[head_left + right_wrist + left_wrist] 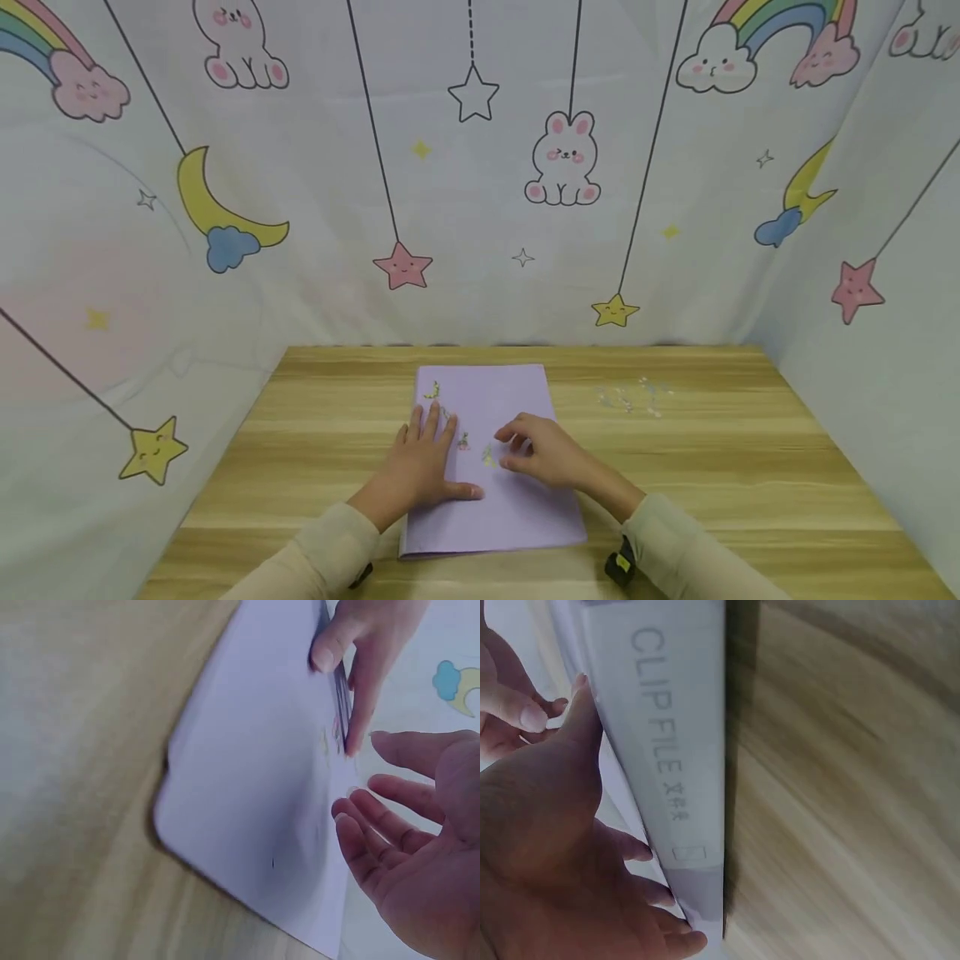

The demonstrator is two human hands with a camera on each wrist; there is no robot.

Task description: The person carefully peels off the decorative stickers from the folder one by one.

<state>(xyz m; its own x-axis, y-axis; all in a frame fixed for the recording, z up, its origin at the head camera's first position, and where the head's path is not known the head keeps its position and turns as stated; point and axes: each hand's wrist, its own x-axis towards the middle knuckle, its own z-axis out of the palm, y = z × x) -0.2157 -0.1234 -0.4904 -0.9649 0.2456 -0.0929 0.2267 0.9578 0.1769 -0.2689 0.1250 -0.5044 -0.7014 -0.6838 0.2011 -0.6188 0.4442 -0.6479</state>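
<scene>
A lilac clip file (517,517) lies on the wooden table; its spine (664,750), lettered CLIP FILE, faces the left wrist camera. My left hand (423,467) rests spread on the file's left part, thumb pointing right. Small colourful decorations, perhaps stickers, run diagonally down the cover: a yellow crescent-like one (432,390), a green-and-pink one (463,440) and a yellowish one (488,456). Just right of the yellowish one is my right hand (543,450), its fingers loosely bent. In the right wrist view, thumb and fingers stand apart with nothing visible between them.
Several tiny pale and bluish pieces (630,397) lie scattered on the wooden table (712,467) to the right of the file. White cloth (495,208) printed with stars, rabbits and rainbows hangs behind the table and along both sides.
</scene>
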